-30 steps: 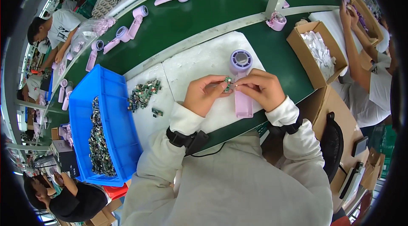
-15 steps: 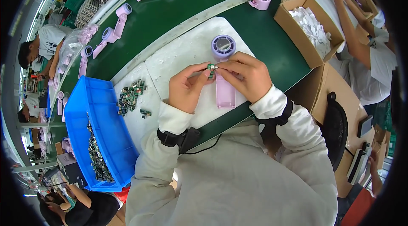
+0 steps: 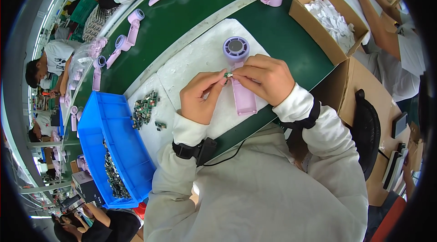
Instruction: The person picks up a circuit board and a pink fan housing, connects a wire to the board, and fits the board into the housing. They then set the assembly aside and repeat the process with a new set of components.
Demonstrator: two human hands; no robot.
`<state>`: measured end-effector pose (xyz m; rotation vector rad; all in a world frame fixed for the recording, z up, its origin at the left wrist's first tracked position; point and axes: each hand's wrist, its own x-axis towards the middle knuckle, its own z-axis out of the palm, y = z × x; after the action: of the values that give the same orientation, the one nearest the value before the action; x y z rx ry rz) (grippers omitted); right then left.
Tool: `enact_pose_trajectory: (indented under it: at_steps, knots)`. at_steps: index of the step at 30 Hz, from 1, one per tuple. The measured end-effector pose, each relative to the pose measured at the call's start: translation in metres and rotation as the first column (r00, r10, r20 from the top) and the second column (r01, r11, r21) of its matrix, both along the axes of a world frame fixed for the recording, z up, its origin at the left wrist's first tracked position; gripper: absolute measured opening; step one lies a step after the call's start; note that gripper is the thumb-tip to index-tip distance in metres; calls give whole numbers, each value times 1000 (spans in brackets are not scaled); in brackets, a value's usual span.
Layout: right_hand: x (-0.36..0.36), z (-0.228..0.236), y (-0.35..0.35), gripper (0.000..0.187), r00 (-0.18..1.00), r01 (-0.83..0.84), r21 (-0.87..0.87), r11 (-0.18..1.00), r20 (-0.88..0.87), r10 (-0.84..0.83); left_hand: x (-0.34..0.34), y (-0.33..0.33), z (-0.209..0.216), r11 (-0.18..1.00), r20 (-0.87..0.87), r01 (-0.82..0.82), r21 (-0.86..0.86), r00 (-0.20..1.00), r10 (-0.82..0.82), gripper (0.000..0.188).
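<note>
Green worktop [image 3: 291, 44], curving away in the lens, carries everything near the hands. On it, a white foam sheet [image 3: 191, 60], seamed across. Blue plastic bin [image 3: 132, 137] to the left, tilted, circuit boards heaped along its lower part. Beyond the sheet, at right, an open carton [image 3: 316, 32] of crumpled-looking white pieces.

Handheld fan [image 3: 246, 96] on the sheet: pink handle lying hollow side up toward the person, round lilac head at the far end. Right hand [image 3: 268, 80] partly covers the handle; left hand [image 3: 200, 98] is to its left. Near the bin, a loose pile of boards [image 3: 144, 107]; one stray cluster [image 3: 160, 126] just beside it.

Smallest: a green circuit board [image 3: 228, 75], raised near the handle's upper left edge. Left grip — thumb and finger pinching this board. Right grip — fingertips pinched together at its right edge; exactly what they clasp, too small to tell.
</note>
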<state>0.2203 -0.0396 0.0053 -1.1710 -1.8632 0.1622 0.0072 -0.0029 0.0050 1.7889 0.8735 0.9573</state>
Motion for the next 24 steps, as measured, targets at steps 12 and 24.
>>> enact_pose_trajectory:
  at_steps: [12,24]
  knots:
    - [0,10,-3,13,981,-51,-196,979,-193,13,11,-10,12,992,-98,-56,115,993,68,27]
    - [-9,6,-8,11,835,-57,-389,919,-523,-170,39,-29,25,845,-328,-91,527,896,301,36]
